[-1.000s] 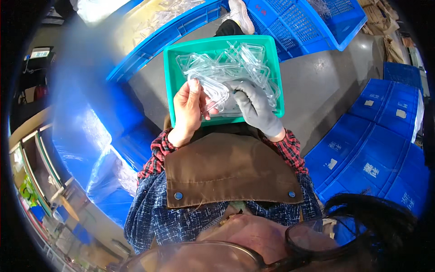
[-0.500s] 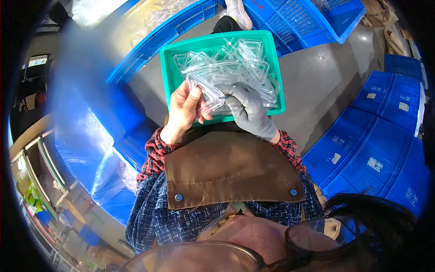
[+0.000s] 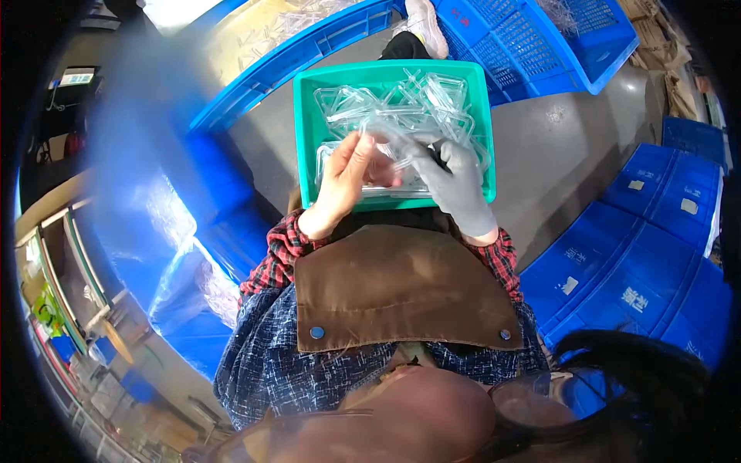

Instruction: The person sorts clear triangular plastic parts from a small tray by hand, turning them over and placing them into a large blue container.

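A green plastic bin (image 3: 303, 131) stands in front of me with a heap of clear plastic frame-like pieces (image 3: 436, 100) in it. Over its near half, one clear plastic piece (image 3: 390, 135) is held up between my two hands and is smeared by motion. My left hand (image 3: 343, 176), bare, pinches it with the thumb against the fingers. My right hand (image 3: 454, 179), in a grey glove, is closed at the piece's right end. Its fingertips are blurred, and part of the piece is hidden behind my fingers.
Blue crates (image 3: 509, 54) stand beyond the bin, and a large blue container (image 3: 301, 54) at the upper left holds more clear pieces. Folded blue boxes (image 3: 617, 239) lie to the right on the grey floor (image 3: 552, 147). Blue plastic-wrapped stacks (image 3: 166, 255) are at the left.
The bin and both hands appear shifted slightly right and down in view. The held clear piece has turned and is now blurred; both hands stay closed on it.
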The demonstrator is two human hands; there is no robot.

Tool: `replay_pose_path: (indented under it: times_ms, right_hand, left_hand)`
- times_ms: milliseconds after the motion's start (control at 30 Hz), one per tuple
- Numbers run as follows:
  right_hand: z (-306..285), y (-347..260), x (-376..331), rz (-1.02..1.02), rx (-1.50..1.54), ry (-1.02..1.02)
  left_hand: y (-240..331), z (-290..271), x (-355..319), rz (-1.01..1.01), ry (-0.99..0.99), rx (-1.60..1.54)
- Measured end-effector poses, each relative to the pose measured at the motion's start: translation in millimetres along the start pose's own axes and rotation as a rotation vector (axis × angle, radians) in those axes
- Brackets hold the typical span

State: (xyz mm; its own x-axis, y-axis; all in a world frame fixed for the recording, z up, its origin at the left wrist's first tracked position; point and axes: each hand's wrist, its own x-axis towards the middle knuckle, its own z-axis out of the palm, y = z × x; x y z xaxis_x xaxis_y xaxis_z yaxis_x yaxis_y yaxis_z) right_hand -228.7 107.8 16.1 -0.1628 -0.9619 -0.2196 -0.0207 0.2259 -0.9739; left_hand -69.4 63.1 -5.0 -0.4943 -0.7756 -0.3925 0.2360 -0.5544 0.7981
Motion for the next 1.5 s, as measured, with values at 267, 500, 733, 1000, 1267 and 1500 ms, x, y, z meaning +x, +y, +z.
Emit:
replay_pose_path:
  times_ms: [267, 500, 733, 1000, 1267, 1500]
  right_hand:
    - [1.2, 11.6, 9.6, 0.097, -0.159, -0.077]
    - [-41.1, 39.6, 104.2, -0.262, -1.063, 0.170]
    - [-40.2, 63.7, 134.6, -0.002, -1.304, -0.077]
    - [-42.1, 22.4, 74.5, -0.553, -1.163, 0.204]
    - [-9.3, -14.0, 41.3, -0.738, -0.502, -0.118]
    - [1.0, -0.7, 25.0, -0.703, -0.483, -0.076]
  left_hand:
    - [-4.0, -40.7, -6.6, 0.043, -0.057, 0.447]
    - [8.5, -152.7, -29.3, 0.147, 0.616, 0.349]
    - [20.3, -357.0, -93.7, 0.417, 0.961, 0.259]
    - [60.0, -466.7, -123.3, 0.479, 1.410, 0.609]
    - [51.4, -155.1, 0.5, 0.383, 0.492, 0.710]
    - [-1.0, -20.0, 16.1, -0.111, -0.059, -0.068]
